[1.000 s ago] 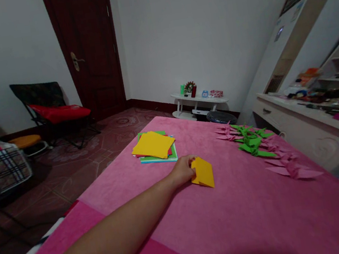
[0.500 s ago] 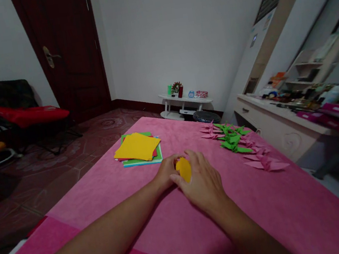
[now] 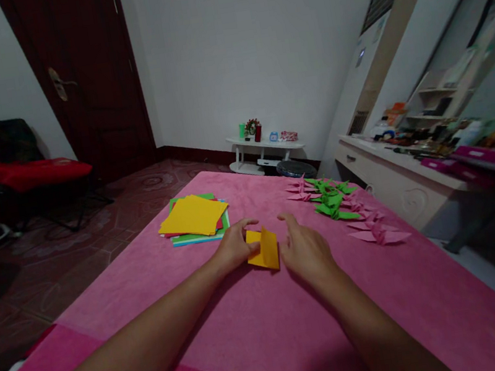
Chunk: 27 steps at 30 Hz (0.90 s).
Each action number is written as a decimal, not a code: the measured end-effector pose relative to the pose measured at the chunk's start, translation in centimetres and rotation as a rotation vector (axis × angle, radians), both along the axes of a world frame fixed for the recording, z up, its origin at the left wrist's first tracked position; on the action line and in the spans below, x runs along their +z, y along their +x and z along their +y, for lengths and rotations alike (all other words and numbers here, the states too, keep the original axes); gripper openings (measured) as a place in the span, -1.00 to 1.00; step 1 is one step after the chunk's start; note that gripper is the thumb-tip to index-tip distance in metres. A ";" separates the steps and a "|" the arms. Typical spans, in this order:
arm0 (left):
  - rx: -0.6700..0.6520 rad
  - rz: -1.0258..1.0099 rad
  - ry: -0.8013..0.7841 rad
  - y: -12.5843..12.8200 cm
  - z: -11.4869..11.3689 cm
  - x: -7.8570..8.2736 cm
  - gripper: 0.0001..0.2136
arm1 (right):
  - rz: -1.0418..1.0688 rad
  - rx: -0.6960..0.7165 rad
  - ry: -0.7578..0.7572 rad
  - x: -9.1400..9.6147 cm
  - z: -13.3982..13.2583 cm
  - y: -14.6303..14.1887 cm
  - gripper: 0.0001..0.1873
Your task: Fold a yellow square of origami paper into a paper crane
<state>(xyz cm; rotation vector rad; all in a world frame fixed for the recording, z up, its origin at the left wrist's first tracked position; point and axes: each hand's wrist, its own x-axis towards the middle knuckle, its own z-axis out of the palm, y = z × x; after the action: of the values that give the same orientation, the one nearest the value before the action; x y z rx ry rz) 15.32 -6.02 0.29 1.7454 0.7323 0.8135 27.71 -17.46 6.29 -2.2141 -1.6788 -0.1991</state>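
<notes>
A folded yellow paper (image 3: 265, 250) lies on the pink cloth (image 3: 260, 327) between my two hands, with one flap standing up. My left hand (image 3: 235, 247) pinches its left edge with thumb and fingers. Just to the paper's right, my right hand (image 3: 303, 247) rests on the cloth with its fingers loosely curled; whether it touches the paper I cannot tell. A stack of coloured paper sheets (image 3: 194, 218), yellow on top, lies beyond my left hand.
Folded pink and green paper cranes (image 3: 345, 207) lie in a row at the right of the cloth. A white dresser (image 3: 398, 186) with clutter stands to the right, a small white shelf (image 3: 265, 151) by the far wall, a chair (image 3: 15, 175) at left.
My right hand came in and joined the left on the yellow paper, then drew back to its right side. The paper now shows a raised flap. The view turned slightly left.
</notes>
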 end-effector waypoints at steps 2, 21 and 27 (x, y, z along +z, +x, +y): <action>-0.013 0.016 -0.056 -0.3 0.3 0.4 -0.39 | 0.004 0.136 0.088 0.0 0.1 0.9 -0.41; -0.117 0.432 0.433 -5.2 1.2 2.9 -0.32 | -0.122 0.938 0.108 -1.5 -1.2 1.8 -0.81; -0.429 0.315 0.886 -6.7 -3.0 3.0 -0.68 | -0.081 1.014 0.089 -3.6 -3.8 3.4 -0.74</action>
<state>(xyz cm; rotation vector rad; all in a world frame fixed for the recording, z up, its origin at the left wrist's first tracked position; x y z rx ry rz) 8.62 -9.00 3.34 2.7460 0.1423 0.5949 31.11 -21.22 2.73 -1.0757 -2.5202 -0.0867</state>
